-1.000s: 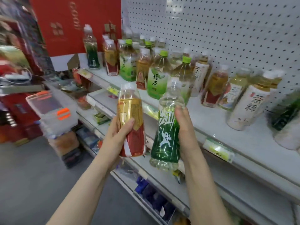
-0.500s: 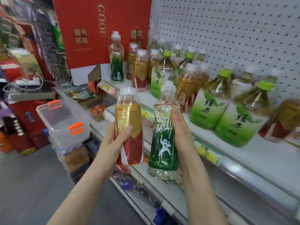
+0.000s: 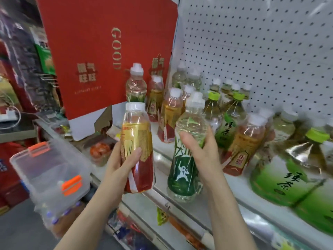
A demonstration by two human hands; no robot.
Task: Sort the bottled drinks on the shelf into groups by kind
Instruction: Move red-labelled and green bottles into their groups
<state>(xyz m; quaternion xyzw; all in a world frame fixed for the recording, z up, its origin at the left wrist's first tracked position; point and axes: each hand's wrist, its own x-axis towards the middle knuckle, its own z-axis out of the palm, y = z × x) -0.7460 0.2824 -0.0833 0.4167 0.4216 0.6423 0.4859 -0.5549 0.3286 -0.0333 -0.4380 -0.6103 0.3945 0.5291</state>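
We see a shop shelf (image 3: 234,186) of bottled drinks, and the sorting looks only partly done. At its far left end a lone bamboo-print bottle (image 3: 136,85) stands against a red box (image 3: 108,51), with red-labelled tea bottles (image 3: 169,114) beside it. Another red-labelled bottle (image 3: 246,141) stands further right, mixed among green-capped green tea bottles (image 3: 228,127), so we judge that most of the grouping is left to do. Two bottles are off the shelf, held upright side by side before its front edge. The left hand (image 3: 124,159) grips a red-and-gold bottle (image 3: 137,138) around its middle, with the thumb lying across the label and the fingers curled out of sight behind. The right hand (image 3: 201,152) grips a green bamboo-print bottle (image 3: 185,175) near its shoulder, thumb on the front and fingers wrapped round the far side. The base of this bottle hangs low by the shelf edge, and we cannot tell whether it touches.
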